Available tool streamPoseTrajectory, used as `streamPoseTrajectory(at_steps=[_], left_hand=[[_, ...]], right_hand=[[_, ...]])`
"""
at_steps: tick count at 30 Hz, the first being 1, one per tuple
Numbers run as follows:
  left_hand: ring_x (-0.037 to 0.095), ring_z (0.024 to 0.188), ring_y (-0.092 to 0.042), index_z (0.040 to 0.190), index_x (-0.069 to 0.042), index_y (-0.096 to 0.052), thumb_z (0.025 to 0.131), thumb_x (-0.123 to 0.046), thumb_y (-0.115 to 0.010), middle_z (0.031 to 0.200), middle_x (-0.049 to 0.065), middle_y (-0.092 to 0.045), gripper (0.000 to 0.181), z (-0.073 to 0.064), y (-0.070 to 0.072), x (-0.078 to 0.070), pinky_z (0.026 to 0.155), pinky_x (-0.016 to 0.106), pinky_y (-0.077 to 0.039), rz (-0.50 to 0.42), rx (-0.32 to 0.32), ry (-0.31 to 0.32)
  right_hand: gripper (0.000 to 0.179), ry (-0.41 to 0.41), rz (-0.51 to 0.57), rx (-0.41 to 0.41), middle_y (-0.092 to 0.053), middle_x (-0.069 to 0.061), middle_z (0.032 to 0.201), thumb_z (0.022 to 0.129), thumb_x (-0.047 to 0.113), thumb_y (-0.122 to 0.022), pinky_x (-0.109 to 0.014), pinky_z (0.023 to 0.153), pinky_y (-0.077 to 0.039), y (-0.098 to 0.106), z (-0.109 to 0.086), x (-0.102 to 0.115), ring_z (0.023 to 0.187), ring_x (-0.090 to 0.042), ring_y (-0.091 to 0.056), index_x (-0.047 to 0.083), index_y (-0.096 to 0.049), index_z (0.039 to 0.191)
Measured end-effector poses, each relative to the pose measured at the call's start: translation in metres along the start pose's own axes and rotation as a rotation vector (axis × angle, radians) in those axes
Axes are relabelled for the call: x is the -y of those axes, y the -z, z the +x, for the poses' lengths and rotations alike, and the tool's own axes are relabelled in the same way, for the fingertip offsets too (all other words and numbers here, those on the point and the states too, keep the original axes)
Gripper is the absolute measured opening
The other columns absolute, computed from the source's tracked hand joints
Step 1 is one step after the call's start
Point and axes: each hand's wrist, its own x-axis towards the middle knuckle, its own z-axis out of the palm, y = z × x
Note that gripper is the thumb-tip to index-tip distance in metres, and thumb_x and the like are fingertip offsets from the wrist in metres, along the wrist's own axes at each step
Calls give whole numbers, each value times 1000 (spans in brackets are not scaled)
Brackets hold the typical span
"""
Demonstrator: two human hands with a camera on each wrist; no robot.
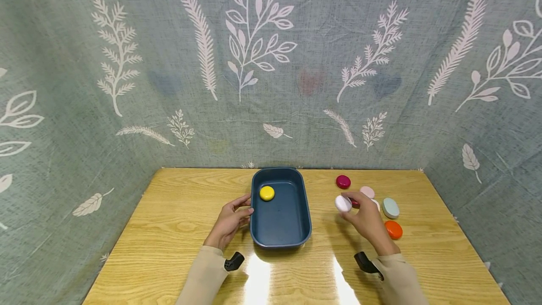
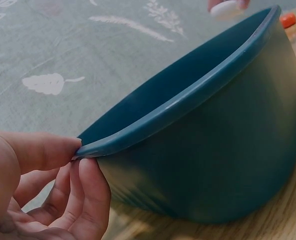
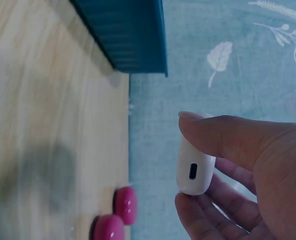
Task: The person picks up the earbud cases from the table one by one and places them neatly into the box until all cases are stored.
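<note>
My left hand (image 1: 230, 222) pinches the left rim of a dark blue plastic bin (image 2: 202, 150), thumb above the rim and fingers below it. Inside the bin, toward its far left, lies a round yellow piece (image 1: 267, 193). Over the table right of the bin, my right hand (image 1: 365, 215) holds a small white rounded case (image 3: 190, 155) between thumb and fingers. A dark charging port (image 3: 193, 171) faces the right wrist camera. Under the right hand, a dark red piece (image 1: 354, 204) and a white one (image 1: 376, 204) are partly hidden.
Around the right hand lie a magenta piece (image 1: 343, 182), a pale pink one (image 1: 367, 192), a mint oval (image 1: 390, 208) and an orange-red one (image 1: 394, 229). A patterned cloth (image 1: 271, 131) hangs behind the wooden table (image 1: 190, 192) and along both its sides.
</note>
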Motion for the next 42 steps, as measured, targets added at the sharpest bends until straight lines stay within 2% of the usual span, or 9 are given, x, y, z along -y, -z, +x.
streamPoseTrajectory(at_steps=[6, 12, 30, 36, 42], left_hand=[[10, 78, -60, 152, 2, -53, 99, 8, -64, 126, 17, -56, 55, 2, 0, 2, 68, 22, -55, 0, -15, 5], [11, 79, -60, 153, 1, -53, 100, 7, -63, 129, 18, -55, 54, 3, 0, 2, 69, 23, -55, 3, -6, 10], [11, 81, -60, 154, 0, -52, 101, 6, -64, 133, 22, -53, 54, 2, 0, 1, 70, 23, -55, 6, -5, 18], [12, 81, -59, 154, 1, -52, 101, 7, -62, 130, 19, -54, 54, 3, 0, 2, 69, 23, -54, 11, -10, 20], [12, 80, -61, 154, 0, -53, 101, 7, -63, 128, 17, -55, 54, 3, -1, 2, 69, 23, -55, 10, -11, 19]], right_hand=[[49, -28, 29, 38, -67, -30, 122, 80, -13, -84, -56, 97, -57, -5, 8, 11, 111, -46, -67, -12, -68, 126], [48, 15, 48, 40, -67, -30, 125, 79, -13, -86, -56, 93, -59, -12, 16, 20, 112, -46, -66, -12, -68, 124], [49, 54, 95, 90, -70, -24, 121, 78, -11, -88, -54, 94, -59, -45, 36, 47, 113, -41, -66, -9, -71, 124], [48, 80, 102, 118, -71, -23, 120, 78, -9, -89, -54, 95, -59, -56, 44, 58, 112, -40, -66, -8, -72, 123], [50, 70, 93, 160, -70, -22, 125, 80, -6, -89, -54, 97, -58, -66, 49, 68, 112, -37, -66, -6, -71, 127]])
